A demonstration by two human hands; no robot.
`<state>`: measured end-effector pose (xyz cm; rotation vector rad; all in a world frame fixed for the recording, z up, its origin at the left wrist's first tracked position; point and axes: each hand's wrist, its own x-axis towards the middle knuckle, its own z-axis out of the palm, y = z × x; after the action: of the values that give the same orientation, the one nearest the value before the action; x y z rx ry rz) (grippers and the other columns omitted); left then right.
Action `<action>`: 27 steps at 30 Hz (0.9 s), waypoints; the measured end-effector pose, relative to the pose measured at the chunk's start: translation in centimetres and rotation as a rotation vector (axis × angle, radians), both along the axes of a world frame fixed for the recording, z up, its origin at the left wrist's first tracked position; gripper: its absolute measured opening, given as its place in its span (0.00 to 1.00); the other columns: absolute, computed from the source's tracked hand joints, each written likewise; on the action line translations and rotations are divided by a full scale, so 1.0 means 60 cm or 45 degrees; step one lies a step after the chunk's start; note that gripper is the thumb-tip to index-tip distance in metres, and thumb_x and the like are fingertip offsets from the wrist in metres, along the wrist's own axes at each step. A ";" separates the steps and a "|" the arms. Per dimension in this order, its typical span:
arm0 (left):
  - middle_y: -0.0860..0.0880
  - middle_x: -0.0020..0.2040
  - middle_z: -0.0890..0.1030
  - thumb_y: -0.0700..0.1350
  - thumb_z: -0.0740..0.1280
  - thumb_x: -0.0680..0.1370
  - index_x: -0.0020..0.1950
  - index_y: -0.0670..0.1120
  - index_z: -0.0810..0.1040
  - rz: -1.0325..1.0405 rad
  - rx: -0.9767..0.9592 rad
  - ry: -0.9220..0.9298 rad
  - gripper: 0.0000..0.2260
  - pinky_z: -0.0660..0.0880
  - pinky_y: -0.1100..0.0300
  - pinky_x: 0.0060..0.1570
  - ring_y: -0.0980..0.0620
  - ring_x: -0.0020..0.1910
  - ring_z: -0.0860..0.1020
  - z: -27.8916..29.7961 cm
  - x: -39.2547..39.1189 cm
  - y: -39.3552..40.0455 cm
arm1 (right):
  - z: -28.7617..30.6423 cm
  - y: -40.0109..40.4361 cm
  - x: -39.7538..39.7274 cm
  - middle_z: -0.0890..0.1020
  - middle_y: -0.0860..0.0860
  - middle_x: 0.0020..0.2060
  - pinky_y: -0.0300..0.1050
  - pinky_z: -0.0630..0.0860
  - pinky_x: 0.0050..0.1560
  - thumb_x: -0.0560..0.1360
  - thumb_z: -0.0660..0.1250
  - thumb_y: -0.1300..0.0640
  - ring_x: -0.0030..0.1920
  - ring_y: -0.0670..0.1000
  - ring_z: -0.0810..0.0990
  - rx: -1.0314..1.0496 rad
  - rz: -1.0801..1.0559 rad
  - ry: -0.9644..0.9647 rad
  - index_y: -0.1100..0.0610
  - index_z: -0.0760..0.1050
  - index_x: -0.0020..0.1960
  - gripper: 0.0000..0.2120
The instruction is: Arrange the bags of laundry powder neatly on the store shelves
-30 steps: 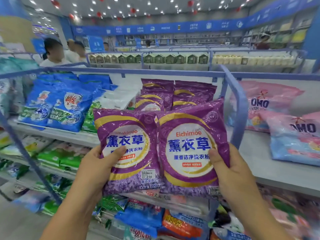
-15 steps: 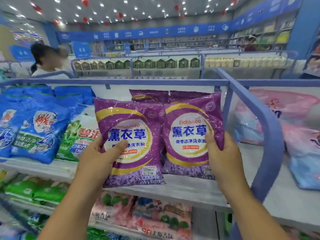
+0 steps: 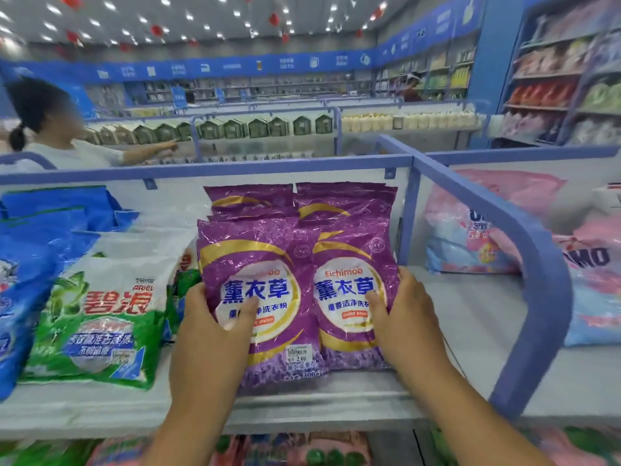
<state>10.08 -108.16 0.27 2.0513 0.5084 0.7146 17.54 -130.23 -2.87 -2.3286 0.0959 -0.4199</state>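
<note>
Left hand (image 3: 215,331) grips the left purple bag (image 3: 258,297); right hand (image 3: 403,317) grips the right purple bag (image 3: 349,290), both on the shelf (image 3: 302,405).

One head-worn wide-angle view looks forward and slightly down, close over the shelf (image 3: 336,395), aisles visible beyond

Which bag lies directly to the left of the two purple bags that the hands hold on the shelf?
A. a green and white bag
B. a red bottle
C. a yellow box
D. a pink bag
A: the green and white bag lies on the shelf just left of the purple bags, which the left hand and the right hand hold.
</note>
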 end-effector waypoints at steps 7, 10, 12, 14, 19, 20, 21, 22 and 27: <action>0.41 0.75 0.66 0.47 0.77 0.73 0.77 0.49 0.62 0.002 0.554 -0.276 0.37 0.60 0.46 0.74 0.41 0.75 0.64 -0.015 -0.018 0.029 | 0.000 0.035 -0.062 0.41 0.41 0.81 0.48 0.35 0.79 0.80 0.51 0.33 0.81 0.47 0.36 -0.495 0.321 -0.013 0.35 0.51 0.80 0.30; 0.47 0.80 0.64 0.57 0.69 0.76 0.74 0.55 0.73 -0.495 1.007 -0.379 0.26 0.57 0.40 0.77 0.42 0.81 0.58 -0.051 -0.013 0.021 | -0.010 0.052 -0.055 0.40 0.42 0.82 0.54 0.35 0.80 0.75 0.38 0.28 0.81 0.49 0.35 -0.700 0.312 0.028 0.34 0.44 0.80 0.35; 0.50 0.82 0.61 0.69 0.60 0.75 0.75 0.58 0.72 -0.591 1.080 -0.113 0.30 0.53 0.40 0.77 0.43 0.82 0.54 -0.072 0.000 0.033 | -0.014 0.057 -0.059 0.41 0.41 0.81 0.54 0.38 0.80 0.74 0.37 0.26 0.81 0.48 0.36 -0.712 0.339 0.037 0.34 0.43 0.80 0.36; 0.51 0.81 0.62 0.75 0.55 0.73 0.77 0.62 0.68 -0.506 1.064 0.064 0.35 0.50 0.44 0.78 0.45 0.82 0.53 -0.074 0.004 0.049 | -0.018 0.058 -0.061 0.42 0.40 0.81 0.54 0.40 0.80 0.73 0.35 0.25 0.81 0.47 0.38 -0.727 0.327 0.046 0.34 0.43 0.80 0.37; 0.45 0.79 0.66 0.76 0.56 0.69 0.78 0.57 0.67 -0.430 1.050 0.201 0.41 0.53 0.37 0.77 0.38 0.80 0.58 -0.082 0.004 0.065 | -0.008 0.080 -0.037 0.47 0.46 0.82 0.57 0.47 0.80 0.71 0.39 0.25 0.82 0.53 0.45 -0.720 0.160 0.068 0.38 0.48 0.80 0.40; 0.44 0.79 0.66 0.76 0.56 0.69 0.78 0.57 0.67 -0.458 1.093 0.193 0.41 0.52 0.37 0.77 0.38 0.80 0.58 -0.085 0.005 0.067 | -0.009 0.082 -0.038 0.44 0.46 0.82 0.58 0.45 0.80 0.71 0.38 0.25 0.82 0.53 0.43 -0.740 0.180 0.086 0.38 0.46 0.81 0.41; 0.44 0.80 0.65 0.77 0.55 0.70 0.78 0.57 0.66 -0.485 1.131 0.183 0.41 0.51 0.38 0.77 0.39 0.80 0.57 -0.088 0.004 0.072 | -0.011 0.081 -0.042 0.42 0.46 0.82 0.59 0.43 0.80 0.71 0.38 0.24 0.82 0.53 0.39 -0.767 0.224 0.093 0.38 0.44 0.81 0.41; 0.44 0.80 0.63 0.77 0.54 0.70 0.79 0.58 0.65 -0.503 1.155 0.179 0.41 0.49 0.39 0.78 0.40 0.81 0.56 -0.087 0.004 0.076 | -0.014 0.077 -0.048 0.40 0.46 0.82 0.59 0.43 0.80 0.72 0.39 0.24 0.81 0.52 0.36 -0.794 0.275 0.099 0.38 0.41 0.81 0.40; 0.46 0.81 0.61 0.79 0.48 0.72 0.80 0.59 0.61 -0.512 1.157 0.176 0.42 0.41 0.43 0.77 0.41 0.82 0.54 -0.081 0.011 0.077 | -0.021 0.067 -0.048 0.42 0.47 0.82 0.61 0.46 0.79 0.73 0.38 0.25 0.82 0.52 0.38 -0.844 0.291 0.079 0.39 0.43 0.81 0.39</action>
<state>10.77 -103.52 -4.61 2.9347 -0.2283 0.6085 14.63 -126.24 -4.16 -2.9587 -0.3252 -0.2891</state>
